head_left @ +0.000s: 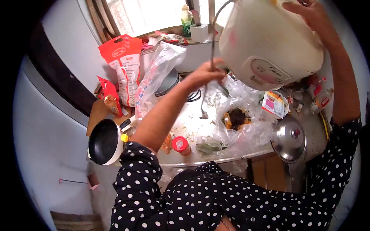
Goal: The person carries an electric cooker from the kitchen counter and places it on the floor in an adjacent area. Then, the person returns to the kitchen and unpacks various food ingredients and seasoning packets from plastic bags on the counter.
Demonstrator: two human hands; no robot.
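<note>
A white rice cooker (266, 42) is held up at the upper right, tilted, above the counter. My right hand (308, 15) grips it near its top edge, partly cut off by the frame. My left hand (208, 73) is beside the cooker's lower left side, its fingers blurred and partly hidden. The cooker's grey power cord (213, 42) hangs across my left hand, its plug (204, 114) dangling over the white counter (189, 125). Below the cooker lies an open clear plastic bag (252, 134) with dark and orange food (236, 118) in it.
To the left stand a black frying pan (105, 141), a red-and-white sack (125, 69) and a plastic bag (162, 63). A red-lidded jar (180, 144) sits by the front edge. A steel pot lid (288, 139) and several bottles occupy the right side.
</note>
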